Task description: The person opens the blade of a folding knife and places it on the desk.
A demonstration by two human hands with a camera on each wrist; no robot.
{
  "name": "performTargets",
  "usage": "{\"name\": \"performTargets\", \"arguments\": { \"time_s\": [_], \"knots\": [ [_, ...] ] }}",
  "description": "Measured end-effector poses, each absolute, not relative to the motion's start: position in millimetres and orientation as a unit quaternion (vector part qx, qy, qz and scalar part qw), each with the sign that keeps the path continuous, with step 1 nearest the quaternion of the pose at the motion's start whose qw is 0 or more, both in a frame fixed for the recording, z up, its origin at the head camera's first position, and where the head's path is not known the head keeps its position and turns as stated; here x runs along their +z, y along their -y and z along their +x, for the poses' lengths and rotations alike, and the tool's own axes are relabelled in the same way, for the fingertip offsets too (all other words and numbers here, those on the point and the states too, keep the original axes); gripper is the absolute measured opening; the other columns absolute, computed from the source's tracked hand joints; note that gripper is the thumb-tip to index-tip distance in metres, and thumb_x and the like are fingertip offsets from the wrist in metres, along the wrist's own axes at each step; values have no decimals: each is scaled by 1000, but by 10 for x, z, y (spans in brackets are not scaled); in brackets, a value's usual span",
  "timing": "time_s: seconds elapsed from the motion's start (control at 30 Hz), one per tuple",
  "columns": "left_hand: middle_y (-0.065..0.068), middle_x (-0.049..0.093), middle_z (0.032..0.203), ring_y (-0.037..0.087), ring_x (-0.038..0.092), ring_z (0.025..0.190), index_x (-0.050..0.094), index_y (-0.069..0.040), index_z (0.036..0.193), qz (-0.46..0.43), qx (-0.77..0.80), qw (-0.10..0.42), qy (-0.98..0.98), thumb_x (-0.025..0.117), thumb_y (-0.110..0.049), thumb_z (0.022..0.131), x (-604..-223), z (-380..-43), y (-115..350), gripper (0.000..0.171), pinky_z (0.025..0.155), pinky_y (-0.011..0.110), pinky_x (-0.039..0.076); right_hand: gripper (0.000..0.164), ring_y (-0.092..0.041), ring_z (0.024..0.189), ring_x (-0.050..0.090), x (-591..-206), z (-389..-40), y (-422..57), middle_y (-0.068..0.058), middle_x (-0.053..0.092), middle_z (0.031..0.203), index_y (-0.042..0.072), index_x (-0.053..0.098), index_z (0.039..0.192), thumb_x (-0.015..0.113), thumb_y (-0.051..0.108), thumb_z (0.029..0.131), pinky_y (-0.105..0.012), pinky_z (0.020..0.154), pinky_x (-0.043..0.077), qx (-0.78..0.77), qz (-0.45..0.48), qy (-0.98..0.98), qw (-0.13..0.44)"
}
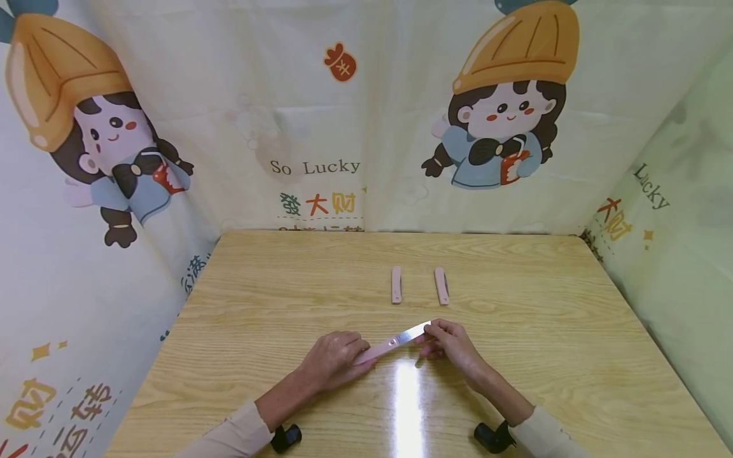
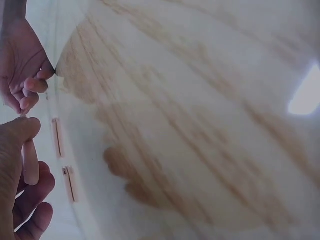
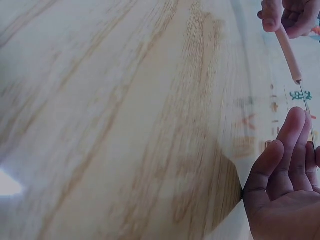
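An unfolded folding knife (image 1: 378, 350) with a pale pink handle and a shiny blade is held over the wooden table, slanting up to the right. My left hand (image 1: 335, 359) grips the handle, whose end shows below the thumb in the left wrist view. At the blade's far end, my right hand (image 1: 455, 350) pinches the metal between thumb and fingers. The right wrist view shows the thin blade (image 3: 306, 102) edge-on, coming out of the handle (image 3: 288, 52). Beyond the hands lie two folded pink knives, one on the left (image 1: 396, 285) and one on the right (image 1: 441, 286).
The wooden table (image 1: 275, 273) has a bright light reflection between the forearms. A printed cloth (image 1: 401, 127) hangs along its back and sides. Black wrist devices sit at the left wrist (image 1: 287, 439) and right wrist (image 1: 491, 437).
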State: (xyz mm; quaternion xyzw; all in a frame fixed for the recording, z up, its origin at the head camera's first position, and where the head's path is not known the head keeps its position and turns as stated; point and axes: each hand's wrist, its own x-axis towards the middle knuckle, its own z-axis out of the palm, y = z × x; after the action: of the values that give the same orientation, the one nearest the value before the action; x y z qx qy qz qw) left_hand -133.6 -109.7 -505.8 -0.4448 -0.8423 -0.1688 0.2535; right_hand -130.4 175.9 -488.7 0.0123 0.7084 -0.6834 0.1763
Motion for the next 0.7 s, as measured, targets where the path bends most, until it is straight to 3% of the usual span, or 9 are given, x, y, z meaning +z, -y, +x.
{"name": "performTargets", "arguments": {
  "time_s": [0.2, 0.5, 0.7],
  "knots": [
    [-2, 66, 79, 7, 58, 64, 73, -10, 88, -437, -179, 258, 843, 91, -35, 76, -5059, -1325, 1105, 33, 56, 20, 50, 26, -19, 76, 69, -4877, -1306, -1769, -15, 73, 98, -4, 58, 104, 51, 20, 108, -31, 70, 54, -686, 18, -706, 177],
    [1, 67, 88, 10, 60, 68, 75, -10, 96, -411, -162, 277, 853, 87, -25, 80, -5046, -1312, 1067, 26, 59, 23, 53, 31, -22, 78, 70, -4885, -1297, -1782, -17, 72, 99, -6, 59, 104, 50, 23, 108, -29, 69, 51, -681, 17, -713, 167],
    [0, 70, 86, 14, 65, 73, 75, -13, 93, -411, -118, 298, 853, 82, -27, 83, -5037, -1329, 1064, 19, 67, 32, 54, 33, -23, 78, 70, -4900, -1300, -1779, -14, 72, 97, -5, 62, 106, 51, 27, 108, -29, 70, 52, -683, 18, -711, 166]
  ]
}}
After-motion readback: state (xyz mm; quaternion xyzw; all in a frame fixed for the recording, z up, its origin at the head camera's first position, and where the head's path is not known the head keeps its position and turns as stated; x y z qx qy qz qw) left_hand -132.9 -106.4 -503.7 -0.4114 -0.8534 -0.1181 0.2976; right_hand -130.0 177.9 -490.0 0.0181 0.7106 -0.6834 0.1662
